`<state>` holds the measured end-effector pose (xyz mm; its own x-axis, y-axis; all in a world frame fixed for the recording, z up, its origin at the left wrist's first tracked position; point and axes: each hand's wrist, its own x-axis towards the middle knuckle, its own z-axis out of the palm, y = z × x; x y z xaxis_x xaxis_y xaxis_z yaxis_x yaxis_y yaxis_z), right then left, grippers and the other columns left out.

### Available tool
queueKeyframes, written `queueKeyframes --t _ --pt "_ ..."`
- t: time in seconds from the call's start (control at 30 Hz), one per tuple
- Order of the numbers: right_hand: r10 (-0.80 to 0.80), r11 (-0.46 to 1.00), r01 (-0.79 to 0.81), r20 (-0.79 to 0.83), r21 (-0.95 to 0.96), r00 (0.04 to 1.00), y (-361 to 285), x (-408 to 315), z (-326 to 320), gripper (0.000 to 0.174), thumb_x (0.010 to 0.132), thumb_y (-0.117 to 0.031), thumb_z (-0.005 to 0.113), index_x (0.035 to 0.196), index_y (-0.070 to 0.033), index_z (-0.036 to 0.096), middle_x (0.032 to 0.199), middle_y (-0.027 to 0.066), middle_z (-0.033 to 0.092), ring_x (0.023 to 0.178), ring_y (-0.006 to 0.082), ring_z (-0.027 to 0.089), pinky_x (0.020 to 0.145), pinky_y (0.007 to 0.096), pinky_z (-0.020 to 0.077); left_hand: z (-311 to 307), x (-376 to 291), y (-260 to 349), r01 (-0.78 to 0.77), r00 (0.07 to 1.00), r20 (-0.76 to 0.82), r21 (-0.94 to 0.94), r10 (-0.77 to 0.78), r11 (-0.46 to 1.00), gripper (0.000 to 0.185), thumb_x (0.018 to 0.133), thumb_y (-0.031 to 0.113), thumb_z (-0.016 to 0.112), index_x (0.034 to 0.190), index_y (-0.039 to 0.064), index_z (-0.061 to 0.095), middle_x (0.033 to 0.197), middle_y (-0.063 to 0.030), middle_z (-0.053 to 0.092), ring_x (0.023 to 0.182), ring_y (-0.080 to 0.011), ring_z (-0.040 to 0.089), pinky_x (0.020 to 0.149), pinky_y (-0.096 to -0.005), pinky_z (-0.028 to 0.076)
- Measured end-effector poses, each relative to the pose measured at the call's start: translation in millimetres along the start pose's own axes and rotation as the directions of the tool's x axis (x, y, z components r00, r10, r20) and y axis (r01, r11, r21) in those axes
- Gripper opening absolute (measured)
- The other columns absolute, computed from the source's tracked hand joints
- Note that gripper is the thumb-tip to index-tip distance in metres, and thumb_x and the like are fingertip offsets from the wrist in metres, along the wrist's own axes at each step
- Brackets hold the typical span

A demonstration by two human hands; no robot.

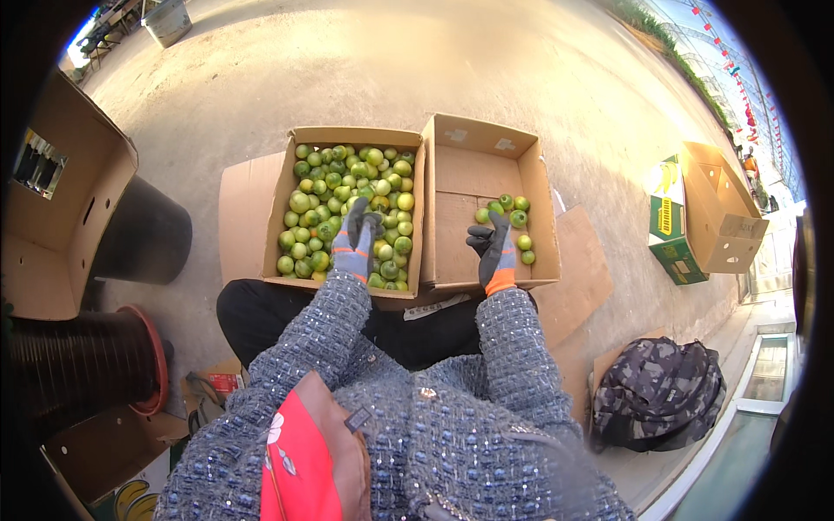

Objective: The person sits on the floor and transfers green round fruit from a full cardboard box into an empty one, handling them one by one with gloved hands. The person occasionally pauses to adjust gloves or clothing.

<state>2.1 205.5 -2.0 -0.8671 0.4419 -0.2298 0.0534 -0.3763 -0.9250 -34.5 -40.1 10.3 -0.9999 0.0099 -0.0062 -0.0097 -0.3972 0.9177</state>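
Green tomatoes (300, 202) fill the left cardboard box (422, 195). My left hand (358, 238), in a grey and black work glove with an orange cuff, is over the tomatoes near the box's near right part; its back faces me, and whether it grips one cannot be told. The right cardboard box (479, 169) holds several green tomatoes (518, 218) towards its right side. Over this box's near part is my right hand (494, 251), gloved alike, with the thumb and fingers apart and no tomato seen between them, just left of the loose tomatoes.
Flattened cardboard (244, 215) lies under the boxes. A black bucket (146, 231), a large open carton (98, 163) and a dark ribbed roll (78, 365) are at left. At right stand a green and brown banana carton (697, 221) and a camouflage backpack (658, 394).
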Motion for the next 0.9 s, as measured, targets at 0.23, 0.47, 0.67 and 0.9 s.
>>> queueKeyframes --t 0.23,0.47,0.67,0.9 --pt "0.114 0.701 0.050 0.180 -0.712 0.977 15.9 -7.7 17.2 0.043 0.092 -0.038 0.050 0.127 -0.013 0.052 0.087 0.0108 0.066 0.073 0.0178 0.061 0.068 0.0319 0.0489 -15.5 4.3 16.6 -0.150 0.877 0.185 0.982 -0.443 0.113 0.050 0.082 0.043 0.061 0.124 0.016 0.055 0.114 -0.0138 0.059 0.107 -0.0302 0.056 0.092 -0.0394 0.042" --pt "0.050 0.605 0.184 0.268 -0.775 0.962 15.3 -12.3 14.3 0.047 0.087 -0.038 0.056 0.128 -0.016 0.051 0.100 0.0162 0.066 0.092 0.0316 0.062 0.084 0.0387 0.0469 19.3 10.4 -4.8 -0.186 0.895 0.080 0.961 -0.440 -0.204 0.054 0.083 0.042 0.058 0.128 0.015 0.048 0.118 -0.0109 0.057 0.110 -0.0266 0.054 0.091 -0.0424 0.039" --pt "-0.128 0.583 0.492 0.525 -0.647 0.842 -26.8 -43.2 39.4 0.059 0.079 -0.023 0.068 0.133 -0.014 0.047 0.082 0.0113 0.064 0.078 0.0273 0.060 0.078 0.0393 0.0466 -1.1 2.0 -12.3 0.252 0.929 0.111 0.509 -0.353 0.823 0.039 0.085 0.039 0.060 0.108 0.007 0.059 0.096 -0.0120 0.066 0.088 -0.0306 0.063 0.068 -0.0354 0.049" --pt "-0.184 0.283 0.739 0.722 -0.611 0.667 -21.6 -45.7 30.3 0.072 0.065 -0.013 0.074 0.132 -0.016 0.047 0.094 0.0111 0.061 0.091 0.0317 0.056 0.086 0.0402 0.0425 54.0 -25.7 11.9 -0.454 0.868 0.495 0.824 -0.041 0.340 0.028 0.086 0.034 0.058 0.095 0.008 0.062 0.087 -0.0155 0.065 0.078 -0.0354 0.061 0.070 -0.0428 0.049"
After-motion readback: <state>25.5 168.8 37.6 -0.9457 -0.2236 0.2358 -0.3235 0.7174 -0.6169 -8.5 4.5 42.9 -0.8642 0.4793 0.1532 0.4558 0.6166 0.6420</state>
